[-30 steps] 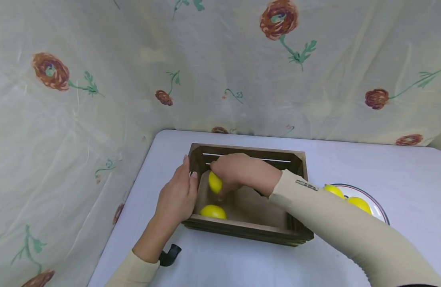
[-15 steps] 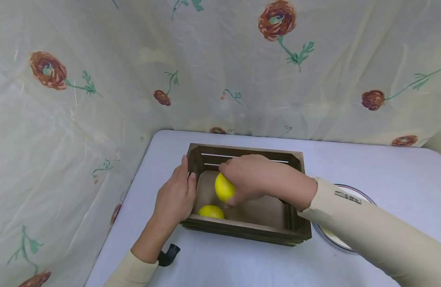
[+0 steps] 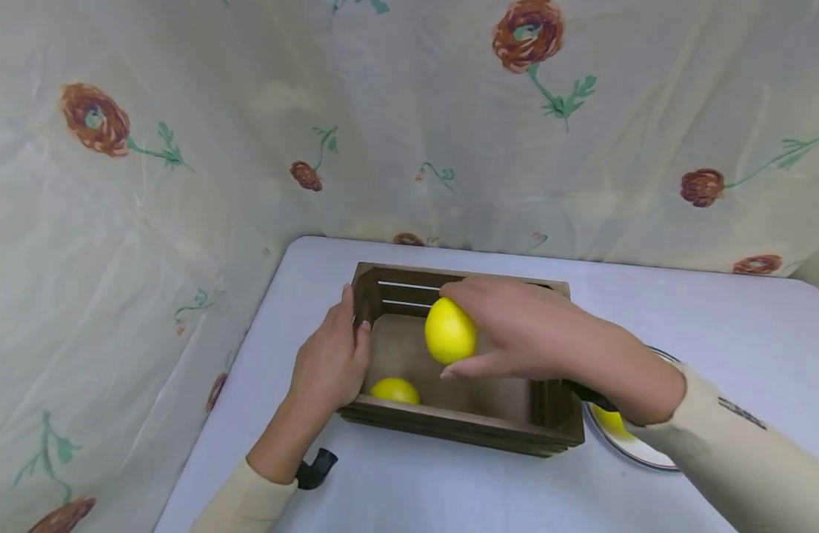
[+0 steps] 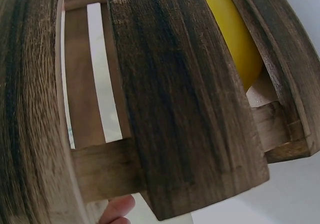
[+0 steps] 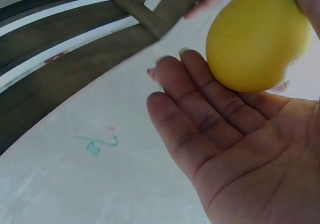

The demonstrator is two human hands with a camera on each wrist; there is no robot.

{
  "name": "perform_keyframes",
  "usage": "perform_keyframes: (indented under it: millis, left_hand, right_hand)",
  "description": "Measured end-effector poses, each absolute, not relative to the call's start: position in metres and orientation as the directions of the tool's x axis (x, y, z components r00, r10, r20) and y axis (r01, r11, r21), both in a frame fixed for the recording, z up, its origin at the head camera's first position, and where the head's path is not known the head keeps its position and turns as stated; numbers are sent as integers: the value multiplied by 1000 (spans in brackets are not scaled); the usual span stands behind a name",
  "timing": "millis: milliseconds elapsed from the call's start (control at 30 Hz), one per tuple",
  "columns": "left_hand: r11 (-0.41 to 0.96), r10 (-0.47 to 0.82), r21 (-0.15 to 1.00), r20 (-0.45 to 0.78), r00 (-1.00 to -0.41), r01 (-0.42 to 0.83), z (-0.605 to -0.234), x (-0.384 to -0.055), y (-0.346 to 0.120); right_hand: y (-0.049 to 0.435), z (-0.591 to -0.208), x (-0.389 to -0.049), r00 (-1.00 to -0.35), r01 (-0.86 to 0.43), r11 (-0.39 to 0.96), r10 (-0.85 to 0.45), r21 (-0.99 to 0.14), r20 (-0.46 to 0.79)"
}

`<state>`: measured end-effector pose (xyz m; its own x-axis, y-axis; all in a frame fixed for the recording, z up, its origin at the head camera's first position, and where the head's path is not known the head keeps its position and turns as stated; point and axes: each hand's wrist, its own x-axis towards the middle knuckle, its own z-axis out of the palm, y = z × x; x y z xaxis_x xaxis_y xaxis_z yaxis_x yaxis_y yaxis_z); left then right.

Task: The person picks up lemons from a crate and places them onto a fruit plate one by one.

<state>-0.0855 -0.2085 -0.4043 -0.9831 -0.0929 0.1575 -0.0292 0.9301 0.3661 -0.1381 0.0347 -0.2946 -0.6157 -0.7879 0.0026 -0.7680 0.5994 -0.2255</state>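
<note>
My right hand [image 3: 536, 326] holds a yellow lemon [image 3: 451, 331] between thumb and fingers, above the inside of a brown wooden crate [image 3: 463, 423]. In the right wrist view this lemon [image 5: 257, 38] sits at the upper right, above the palm. A second lemon [image 3: 396, 390] lies in the crate's front left corner. Against the crate's left wall rests my left hand [image 3: 329, 363], its fingers extended and the thumb near the rim. The left wrist view shows the wall's dark slats [image 4: 185, 98] close up, with yellow lemon skin [image 4: 235, 33] through a gap.
Right of the crate stands a white, dark-rimmed plate [image 3: 649, 465] with a lemon [image 3: 612, 423], partly hidden under my right arm. A white table [image 3: 463, 496] carries everything. Flower-printed curtain [image 3: 383, 111] hangs behind and to the left.
My right hand has moved to the right and come up from the crate's left side with the lemon. The left hand and the other lemon in the crate stay in place.
</note>
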Motion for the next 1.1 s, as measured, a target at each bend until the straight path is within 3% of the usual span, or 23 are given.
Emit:
perform_keyframes:
  millis: [100,500,1100]
  left_hand:
    - [929,-92,368,150,-984,-31,-404,-86,-210]
    - [927,-87,373,145,-986,-28,-404,-87,-205]
    - [902,-99,431,129,-987,-34,-404,-84,-207]
  right_hand:
    - [50,-292,-133,-641,-749,613,-766,-252,41]
    - [139,-303,-101,-841,-523,757,-533,-390,92]
    - [223,-353,-85,-970,-241,898,-231,-369,72]
